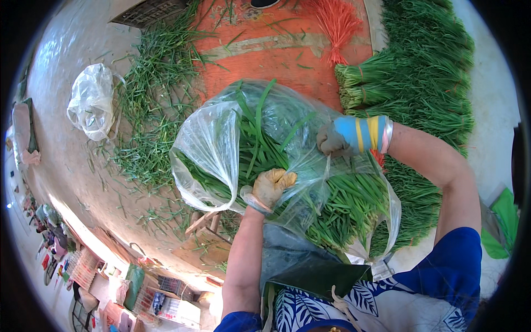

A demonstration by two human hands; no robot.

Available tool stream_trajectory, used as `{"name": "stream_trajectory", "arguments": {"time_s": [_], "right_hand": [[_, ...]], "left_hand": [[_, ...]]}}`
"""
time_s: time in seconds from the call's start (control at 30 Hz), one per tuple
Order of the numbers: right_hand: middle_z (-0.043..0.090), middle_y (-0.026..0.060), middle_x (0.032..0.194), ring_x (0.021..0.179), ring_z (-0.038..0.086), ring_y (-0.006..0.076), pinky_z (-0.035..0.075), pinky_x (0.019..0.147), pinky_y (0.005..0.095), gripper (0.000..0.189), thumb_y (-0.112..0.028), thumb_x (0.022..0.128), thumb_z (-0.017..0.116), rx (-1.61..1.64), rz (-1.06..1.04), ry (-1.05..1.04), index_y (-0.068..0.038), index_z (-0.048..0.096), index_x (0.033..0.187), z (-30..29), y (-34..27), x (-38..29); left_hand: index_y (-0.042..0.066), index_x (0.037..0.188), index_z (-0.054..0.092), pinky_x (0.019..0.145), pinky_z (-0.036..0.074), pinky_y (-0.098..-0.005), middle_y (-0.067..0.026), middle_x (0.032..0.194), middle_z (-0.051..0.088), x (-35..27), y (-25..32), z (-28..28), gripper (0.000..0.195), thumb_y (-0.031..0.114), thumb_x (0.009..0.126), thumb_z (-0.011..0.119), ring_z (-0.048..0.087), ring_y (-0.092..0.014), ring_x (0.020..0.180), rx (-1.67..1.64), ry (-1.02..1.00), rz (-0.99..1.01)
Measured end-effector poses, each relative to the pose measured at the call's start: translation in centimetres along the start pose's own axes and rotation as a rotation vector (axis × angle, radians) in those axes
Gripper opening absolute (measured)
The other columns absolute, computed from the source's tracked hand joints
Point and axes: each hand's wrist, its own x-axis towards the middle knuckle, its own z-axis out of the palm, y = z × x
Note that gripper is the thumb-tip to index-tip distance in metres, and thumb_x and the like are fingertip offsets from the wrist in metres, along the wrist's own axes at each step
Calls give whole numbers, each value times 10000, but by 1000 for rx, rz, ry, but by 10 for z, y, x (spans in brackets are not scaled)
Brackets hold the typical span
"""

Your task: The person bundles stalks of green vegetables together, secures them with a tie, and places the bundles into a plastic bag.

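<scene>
A large clear plastic bag (207, 141) with loop handles lies across my lap, filled with long green garlic chives (348, 203). My left hand (271, 189), in a soiled yellowish glove, has its fingers curled on the bag's film near the left handle. Farther right, my right hand (334, 137) grips bunched film at the bag's upper side; its glove is dirty grey with a blue and yellow cuff. Leaves poke out through the bag's opening between the left handle and my hands. Under the bag, a dark apron (307, 265) covers my lap.
Tied chive bundles (427, 83) are heaped at the right. Red plastic ties (336, 29) lie on an orange board (265, 58). Loose leaves (153, 108) litter the floor beside a crumpled clear bag (93, 101). A crate (149, 12) stands at the top, a wooden stool (207, 240) below left.
</scene>
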Motion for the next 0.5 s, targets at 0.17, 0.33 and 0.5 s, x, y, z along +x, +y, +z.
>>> {"name": "stream_trajectory", "arguments": {"time_s": [0.17,0.33,0.5], "right_hand": [[530,130,724,666,522,328,407,558,378,190,-191,759,616,247,185,31,-29,522,723,5,5,12],[521,139,707,672,521,337,416,587,401,180,-202,743,601,173,189,185,-42,528,703,18,2,-15],[529,129,716,713,534,325,440,609,397,133,-172,737,593,20,245,274,-59,532,701,25,-17,-47]], "left_hand": [[11,746,640,588,401,-281,-75,646,567,2,2,-3,220,215,827,615,503,-150,612,98,0,-9],[26,715,628,560,400,-291,-91,597,550,1,-7,-3,259,257,830,615,480,-172,558,112,44,77],[7,713,622,546,394,-268,-57,591,553,-1,-22,2,276,252,841,614,461,-118,551,-203,4,-87]]}}
